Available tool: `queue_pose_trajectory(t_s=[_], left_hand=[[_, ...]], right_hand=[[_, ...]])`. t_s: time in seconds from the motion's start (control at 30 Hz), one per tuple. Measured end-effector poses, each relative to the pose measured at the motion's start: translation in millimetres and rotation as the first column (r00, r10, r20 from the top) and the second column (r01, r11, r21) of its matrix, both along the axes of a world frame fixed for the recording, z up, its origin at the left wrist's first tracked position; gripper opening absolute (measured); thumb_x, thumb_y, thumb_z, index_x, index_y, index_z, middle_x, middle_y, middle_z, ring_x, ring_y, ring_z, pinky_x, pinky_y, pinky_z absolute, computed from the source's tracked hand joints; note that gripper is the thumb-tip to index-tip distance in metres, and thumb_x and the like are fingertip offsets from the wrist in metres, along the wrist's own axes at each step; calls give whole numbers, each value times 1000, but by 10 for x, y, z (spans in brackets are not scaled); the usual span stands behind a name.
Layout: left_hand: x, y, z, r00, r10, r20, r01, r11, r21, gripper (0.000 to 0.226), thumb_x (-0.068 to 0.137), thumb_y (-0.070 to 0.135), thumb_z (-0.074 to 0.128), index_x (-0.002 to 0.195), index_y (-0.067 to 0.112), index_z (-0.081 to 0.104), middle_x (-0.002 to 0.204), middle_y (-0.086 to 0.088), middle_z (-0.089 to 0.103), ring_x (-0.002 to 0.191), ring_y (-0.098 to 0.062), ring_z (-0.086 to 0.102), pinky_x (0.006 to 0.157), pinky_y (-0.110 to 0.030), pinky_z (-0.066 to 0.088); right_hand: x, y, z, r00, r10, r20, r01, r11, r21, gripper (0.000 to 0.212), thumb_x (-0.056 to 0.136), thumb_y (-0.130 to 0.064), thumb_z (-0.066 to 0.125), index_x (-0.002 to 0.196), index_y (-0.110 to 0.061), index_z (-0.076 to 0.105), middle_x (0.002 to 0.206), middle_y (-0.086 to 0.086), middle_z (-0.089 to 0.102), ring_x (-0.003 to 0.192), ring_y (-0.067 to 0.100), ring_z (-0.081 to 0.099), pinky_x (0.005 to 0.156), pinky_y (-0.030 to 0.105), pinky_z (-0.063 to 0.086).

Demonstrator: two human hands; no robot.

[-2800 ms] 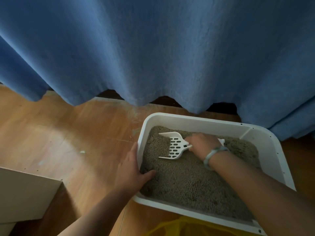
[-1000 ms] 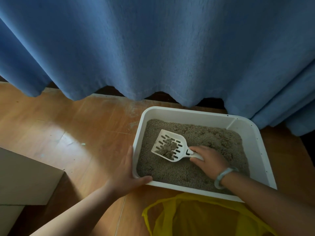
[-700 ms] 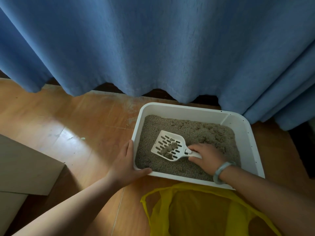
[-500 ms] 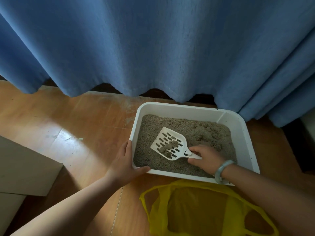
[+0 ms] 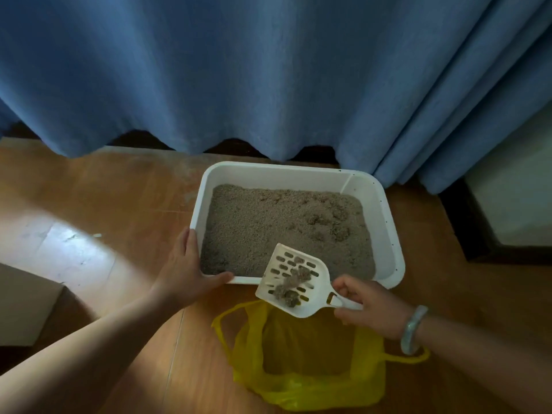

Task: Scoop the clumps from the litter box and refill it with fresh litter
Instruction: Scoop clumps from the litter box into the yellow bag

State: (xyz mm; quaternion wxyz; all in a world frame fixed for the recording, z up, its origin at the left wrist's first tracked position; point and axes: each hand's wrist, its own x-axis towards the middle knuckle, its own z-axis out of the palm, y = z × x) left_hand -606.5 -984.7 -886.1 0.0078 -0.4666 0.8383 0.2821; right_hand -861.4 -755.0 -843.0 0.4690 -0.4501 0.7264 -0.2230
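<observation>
One white scoop (image 5: 294, 279) is hovering at the lower centre of the frame, carrying a few grey clumps (image 5: 291, 286). It is overlapping the near rim of the one litter box (image 5: 277, 174) and the single yellow bag (image 5: 298, 369) lying open on the floor (image 5: 104, 204). The right hand (image 5: 370, 306) is curling its fingers round the scoop's handle. The left hand (image 5: 185, 273) is bracing the box's lower-left corner, fingers pressed together and flat, thumb spread along the near rim. One blue curtain (image 5: 239, 70) is hanging behind.
</observation>
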Motion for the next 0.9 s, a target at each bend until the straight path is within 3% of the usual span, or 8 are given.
queue_pose_trajectory(t_s=[0.17, 0.3, 0.47, 0.67, 0.9], left_hand=[[-52, 29, 17, 998, -24, 59, 28, 997, -74, 125, 67, 71, 63, 150, 9, -6, 159, -6, -10, 146, -24, 1, 115, -42, 16], [-124, 71, 21, 993, -12, 121, 27, 991, -129, 125, 65, 77, 57, 150, 8, -3, 158, -12, -8, 146, -28, -2, 117, -43, 12], [-179, 111, -3, 994, 28, 110, -11, 989, -148, 126, 62, 79, 56, 150, 9, 1, 158, -15, -6, 145, -30, -3, 117, -45, 11], [-135, 71, 14, 997, 6, 79, 3, 995, -104, 136, 45, 86, 46, 150, 10, 7, 158, -14, -2, 145, -29, 0, 116, -43, 10], [-66, 5, 9, 996, -33, 82, 41, 995, -96, 142, 39, 90, 38, 151, 10, 6, 159, -12, 0, 145, -29, 4, 115, -44, 13]], right_hand=[[-33, 289, -162, 966, 176, -190, -165, 984, 72, 25, 83, -26, 66, 96, -38, 48, 94, -7, 61, 87, 8, 60, 76, 32, 52], [-16, 362, -219, 918, 271, -291, -238, 961, 143, 25, 88, -34, 58, 110, -25, 50, 100, -5, 61, 87, 11, 59, 72, 31, 47], [7, 412, -238, 944, 224, -242, -207, 974, 93, 23, 87, -23, 53, 110, -28, 52, 96, -7, 60, 82, 11, 56, 68, 32, 45], [-17, 505, -253, 883, 291, -368, -293, 955, 50, 34, 91, -21, 44, 123, -28, 55, 116, -9, 54, 106, 6, 49, 86, 21, 38], [-12, 497, -129, 907, 215, -361, -229, 973, 4, 37, 85, -30, 43, 120, -30, 55, 110, -14, 57, 99, 3, 53, 85, 29, 45]])
